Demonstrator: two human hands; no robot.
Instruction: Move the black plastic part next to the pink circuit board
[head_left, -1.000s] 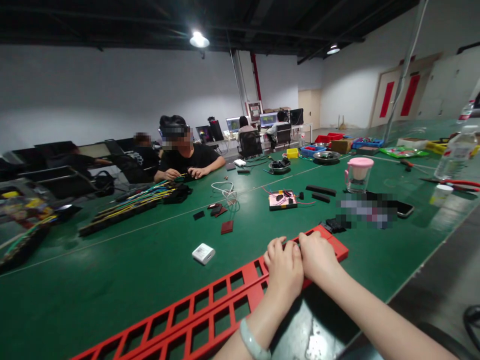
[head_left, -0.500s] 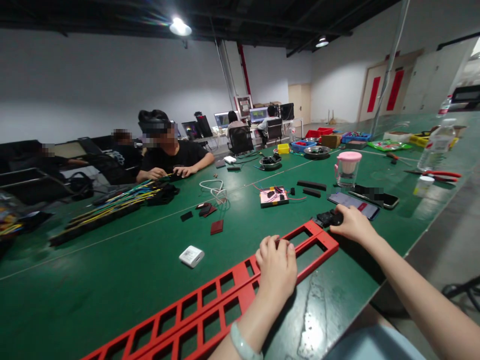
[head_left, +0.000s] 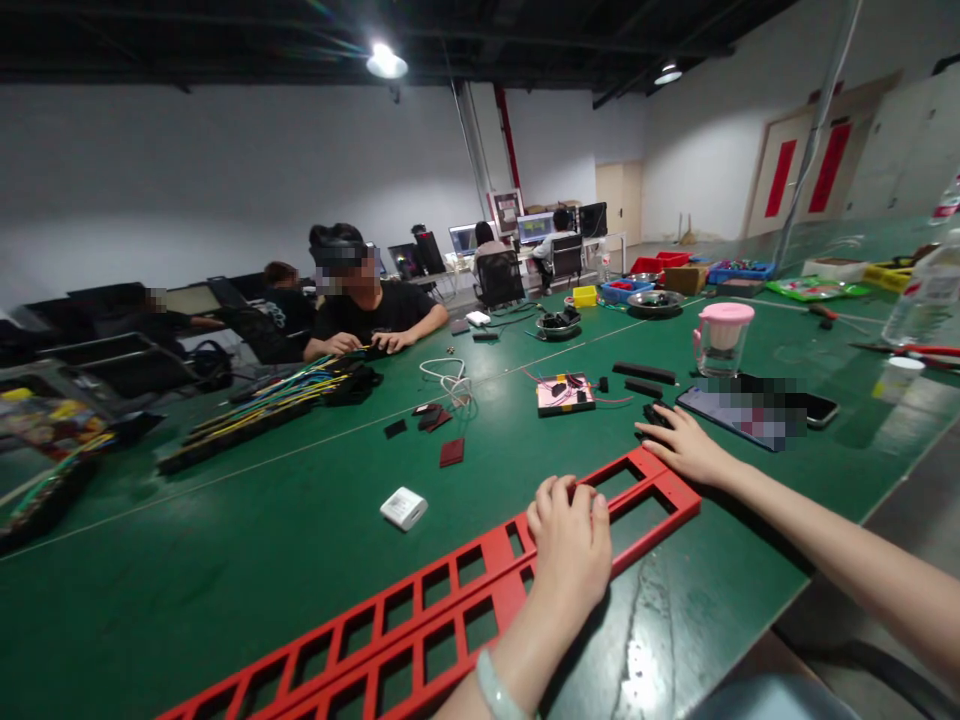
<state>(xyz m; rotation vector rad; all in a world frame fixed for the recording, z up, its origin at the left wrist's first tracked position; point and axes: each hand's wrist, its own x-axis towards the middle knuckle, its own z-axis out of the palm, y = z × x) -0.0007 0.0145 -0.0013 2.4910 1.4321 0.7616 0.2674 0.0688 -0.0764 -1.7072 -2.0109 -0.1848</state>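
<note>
While your left hand [head_left: 571,540] curls over the red slotted frame [head_left: 495,550] on the desk [head_left: 300,570], anything its fingers hold being hidden, green shows through the uncovered slots, so nothing looks fitted there. Just past the frame's far end, your right hand [head_left: 691,448] spreads its fingers wide over black parts [head_left: 654,418], which lie outside it.

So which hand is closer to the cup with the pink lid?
Right. The right hand is at black parts this side of the pink-lidded cup; the left hand is farther away, on the red frame.
</note>
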